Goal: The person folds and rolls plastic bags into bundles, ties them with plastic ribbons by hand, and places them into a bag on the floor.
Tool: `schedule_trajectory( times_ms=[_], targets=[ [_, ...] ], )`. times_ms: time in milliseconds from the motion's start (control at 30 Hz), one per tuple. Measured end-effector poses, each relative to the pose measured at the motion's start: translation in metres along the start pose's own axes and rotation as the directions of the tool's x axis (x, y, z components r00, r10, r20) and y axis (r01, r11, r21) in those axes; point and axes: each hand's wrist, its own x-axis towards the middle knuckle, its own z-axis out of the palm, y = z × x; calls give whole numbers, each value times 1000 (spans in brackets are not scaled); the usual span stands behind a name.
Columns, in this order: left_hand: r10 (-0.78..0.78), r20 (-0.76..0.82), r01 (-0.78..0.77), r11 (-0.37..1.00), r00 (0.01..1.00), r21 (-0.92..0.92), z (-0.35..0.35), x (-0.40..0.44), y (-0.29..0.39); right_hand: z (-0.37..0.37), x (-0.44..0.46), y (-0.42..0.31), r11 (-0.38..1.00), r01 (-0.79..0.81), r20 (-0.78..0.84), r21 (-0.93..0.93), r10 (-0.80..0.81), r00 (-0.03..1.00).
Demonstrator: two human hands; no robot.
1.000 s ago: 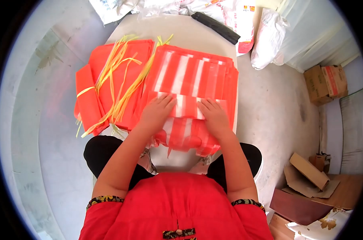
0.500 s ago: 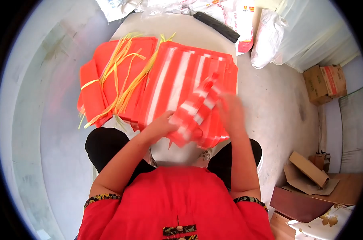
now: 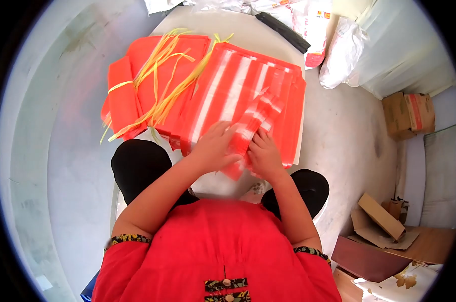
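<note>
A folded red-and-white striped bag (image 3: 255,118) lies slanted over a stack of striped bags (image 3: 230,88) on the table. My left hand (image 3: 219,146) is at the folded bag's lower left side, fingers closed on it. On its right edge, my right hand (image 3: 264,155) grips the same bag with bent fingers. Left of the stack is a pile of plain red bags (image 3: 175,73) with yellow ties (image 3: 160,105) across it. At that pile's left side, a rolled red bundle (image 3: 122,95) is bound with a yellow strip.
A black roll (image 3: 283,32) lies at the table's far edge (image 3: 208,22). White sacks (image 3: 343,53) stand beyond. On the right are a cardboard box (image 3: 409,116), opened cardboard (image 3: 381,221) and a brown box (image 3: 368,256). My knees are below the table's near edge.
The striped bag has gone from lying flat across the stack to a narrow slanted fold. My right hand has come down and inward to it; my left hand has moved slightly up and right.
</note>
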Motion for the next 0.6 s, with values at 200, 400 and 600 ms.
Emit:
schedule_trajectory(
  times_ms=[200,400,600],
  targets=[
    [82,16,-75,959,996,-273,18,35,1,8,-1,4,1000,0,298,25,-8,954],
    [163,16,-151,943,986,-298,38,34,-10,11,20,18,996,-56,334,71,29,942],
    [194,36,-179,952,980,-250,34,25,-14,16,41,47,992,-124,362,-1,116,925]
  ],
)
